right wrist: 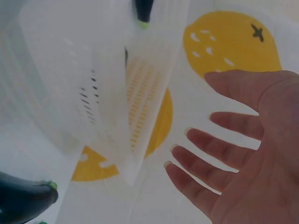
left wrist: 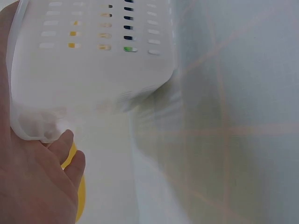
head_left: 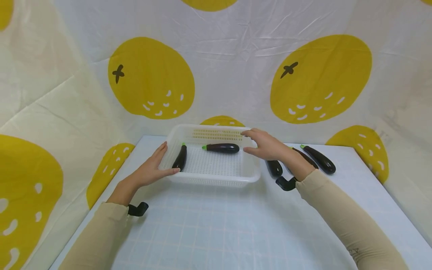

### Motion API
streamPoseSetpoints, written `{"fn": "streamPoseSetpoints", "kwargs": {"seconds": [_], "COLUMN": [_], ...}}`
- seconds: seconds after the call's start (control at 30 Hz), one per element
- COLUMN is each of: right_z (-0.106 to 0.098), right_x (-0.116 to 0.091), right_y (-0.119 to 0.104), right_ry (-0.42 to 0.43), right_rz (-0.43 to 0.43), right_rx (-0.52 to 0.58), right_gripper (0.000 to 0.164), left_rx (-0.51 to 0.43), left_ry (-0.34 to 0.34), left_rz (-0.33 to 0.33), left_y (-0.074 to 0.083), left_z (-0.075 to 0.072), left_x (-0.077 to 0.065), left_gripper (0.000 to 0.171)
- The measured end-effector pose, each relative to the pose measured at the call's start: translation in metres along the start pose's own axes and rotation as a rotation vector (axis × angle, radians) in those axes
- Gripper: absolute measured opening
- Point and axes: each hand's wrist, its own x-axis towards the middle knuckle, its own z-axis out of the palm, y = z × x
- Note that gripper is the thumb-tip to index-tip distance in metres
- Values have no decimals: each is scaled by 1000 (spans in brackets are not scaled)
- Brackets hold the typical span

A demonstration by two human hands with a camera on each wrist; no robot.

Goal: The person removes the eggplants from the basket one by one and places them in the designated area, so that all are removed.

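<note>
Your two hands flank a white plastic basket point(head_left: 216, 176) that sits on the pale checked table point(head_left: 216, 225), toward its far edge, in front of a backdrop of white cloth printed with big yellow fruit point(head_left: 152, 78).

Your left hand point(head_left: 152, 170) lies flat against the basket's left wall, fingers straight and together, thumb along the near left corner; it presses the side rather than curling round it. The left wrist view shows the same: the basket's rim against your palm and fingertips.

Your right hand point(head_left: 266, 144) hovers at the basket's right rim, fingers spread and relaxed, holding nothing. In the right wrist view a gap shows between your open fingers and the basket wall, so it is close but not touching.

Two dark eggplants rest inside the basket: one point(head_left: 180, 158) lies lengthwise along the left wall, the other point(head_left: 222, 148) lies crosswise near the back. More eggplants lie on the table to the right of the basket: one point(head_left: 318, 159) in plain sight, two others point(head_left: 275, 167) partly hidden behind your right wrist.
</note>
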Motion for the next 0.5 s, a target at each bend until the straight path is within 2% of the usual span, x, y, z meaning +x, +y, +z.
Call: {"fn": "streamPoseSetpoints", "kwargs": {"seconds": [0.17, 0.3, 0.5], "right_z": [-2, -2, 12], "right_x": [27, 51, 80], "right_y": [-9, -13, -11], "right_ry": [-109, -203, -338], "right_rz": [-57, -67, 35], "right_rx": [1, 4, -2], "right_gripper": [62, 62, 67], "left_rx": [2, 3, 3], "left_ry": [0, 6, 4], "left_rz": [-6, -10, -8], "left_y": [-2, -1, -1], "left_z": [0, -1, 1], "left_x": [-1, -1, 1], "left_gripper": [126, 124, 123]}}
